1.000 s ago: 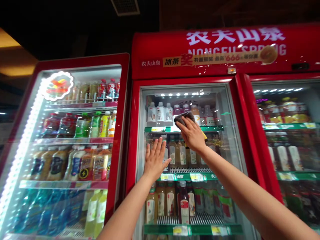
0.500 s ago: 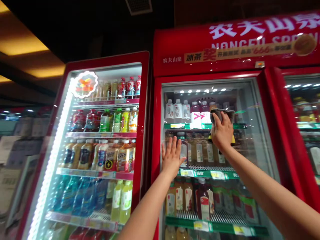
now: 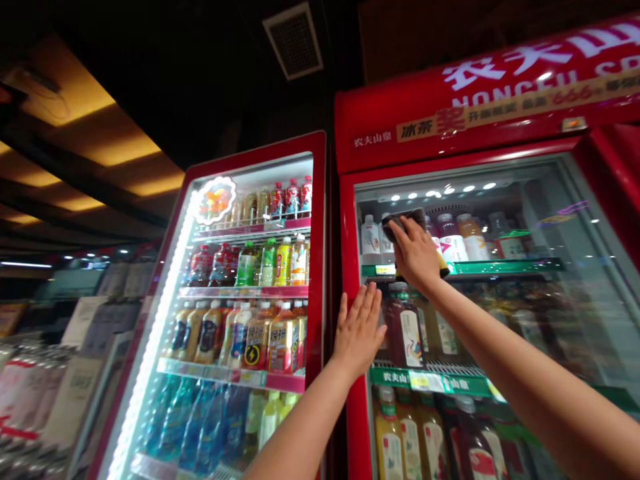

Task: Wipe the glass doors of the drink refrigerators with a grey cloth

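My right hand (image 3: 417, 257) presses a dark grey cloth (image 3: 406, 219) with a yellow edge against the glass door (image 3: 575, 233) of a red drinks fridge, near the upper left of the pane. Its fingers lie over the cloth, hiding some bottles behind. Lower and to the left, my left hand (image 3: 359, 333) rests flat with fingers stretched out on the door's red left frame (image 3: 353, 253) and the glass beside it. Nothing is in that hand. Behind the glass stand a dark juice bottle (image 3: 404, 327) and several other bottles on green-edged shelves.
A second lit fridge (image 3: 320, 200) with shelves of drinks stands close on the left. The red sign panel (image 3: 370, 117) juts above the door. Blurred goods (image 3: 30, 393) fill the far left, and a vent (image 3: 294, 41) is overhead.
My right hand has slid the cloth leftward across the glass, toward the door's left edge. My left hand stays flat near that edge. The view has turned left and tilted.
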Motion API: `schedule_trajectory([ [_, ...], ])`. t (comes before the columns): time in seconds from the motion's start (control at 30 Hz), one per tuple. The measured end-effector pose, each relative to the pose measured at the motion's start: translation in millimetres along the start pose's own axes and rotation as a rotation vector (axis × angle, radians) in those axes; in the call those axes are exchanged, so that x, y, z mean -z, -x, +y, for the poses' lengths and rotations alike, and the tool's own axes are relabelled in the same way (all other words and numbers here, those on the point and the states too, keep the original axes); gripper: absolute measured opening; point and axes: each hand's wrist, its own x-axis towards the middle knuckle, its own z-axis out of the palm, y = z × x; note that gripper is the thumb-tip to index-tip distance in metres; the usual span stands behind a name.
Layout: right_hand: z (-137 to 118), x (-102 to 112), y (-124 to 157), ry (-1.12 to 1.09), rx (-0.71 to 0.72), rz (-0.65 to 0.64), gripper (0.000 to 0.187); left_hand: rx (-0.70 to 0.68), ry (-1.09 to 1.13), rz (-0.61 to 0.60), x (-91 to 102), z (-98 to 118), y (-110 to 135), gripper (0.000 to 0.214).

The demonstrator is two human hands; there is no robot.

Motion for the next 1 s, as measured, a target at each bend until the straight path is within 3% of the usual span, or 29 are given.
schedule_trajectory([
  [0.1, -25.9, -18.2, -12.7, -0.068, 0.359, -0.114, 0.050, 0.069, -0.001, 0.080, -8.0, -29.6, -8.0, 0.079],
  [0.17, -40.0, -31.9, -34.7, -0.055, 0.444, -0.142, 0.045, 0.038, 0.031, 0.098, -14.6, -44.2, -12.6, 0.081],
  [0.33, -56.1, -56.9, -127.3, 0.028, 0.286, -0.049, 0.044, -0.112, 0.060, 0.119, -18.3, -71.1, -13.5, 0.077],
  [0.43, -65.1, -65.9, -160.2, 0.075, 0.212, -0.035, 0.044, -0.185, 0.042, 0.118, -12.5, -89.3, -10.3, 0.072],
  [0.5, -73.5, -69.7, -157.5, 0.101, 0.217, -0.057, 0.042, -0.196, 0.018, 0.118, -8.3, -104.1, -7.2, 0.069],
  [0.67, -94.7, -71.0, -107.6, 0.101, 0.340, -0.100, 0.041, -0.140, -0.019, 0.148, -2.4, -150.2, 2.7, 0.063],
  [0.87, -146.6, -93.2, -101.2, -0.056, 0.204, 0.117, 0.043, -0.011, 0.050, 0.191, -15.1, -190.7, -1.0, 0.040],
  [1.0, -179.7, -126.6, -97.6, -0.008, 0.336, -0.067, 0.039, 0.006, 0.053, 0.193, -27.4, -210.7, 1.5, 0.042],
])
